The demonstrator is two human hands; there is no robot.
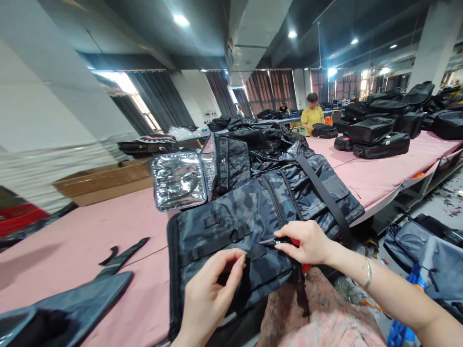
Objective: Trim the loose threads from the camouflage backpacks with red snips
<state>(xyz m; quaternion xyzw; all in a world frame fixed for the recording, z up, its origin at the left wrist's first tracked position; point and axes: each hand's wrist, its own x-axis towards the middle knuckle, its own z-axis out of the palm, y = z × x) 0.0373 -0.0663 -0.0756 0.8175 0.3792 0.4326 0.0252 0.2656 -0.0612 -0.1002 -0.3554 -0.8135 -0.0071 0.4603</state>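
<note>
A dark camouflage bag point(231, 207) lies across the table edge in front of me, its zips, webbing strap and D-ring point(235, 235) facing up. My right hand point(304, 243) is closed around small thread snips point(269, 242), whose pointed blades reach left over a webbing patch. Just left of the tips, my left hand point(217, 284) is close above the bag with thumb and forefinger pinched together. Anything between those fingers is too small to make out. A wide black strap point(321, 193) crosses the bag's right part.
Behind the bag stands an open silver-lined bag point(179, 180) beside more dark bags. A camouflage piece point(90, 299) lies on the pink table point(144, 221) at left, near a cardboard box point(104, 183). Black bags point(376, 135) are stacked at right; a person in yellow point(311, 115) stands beyond.
</note>
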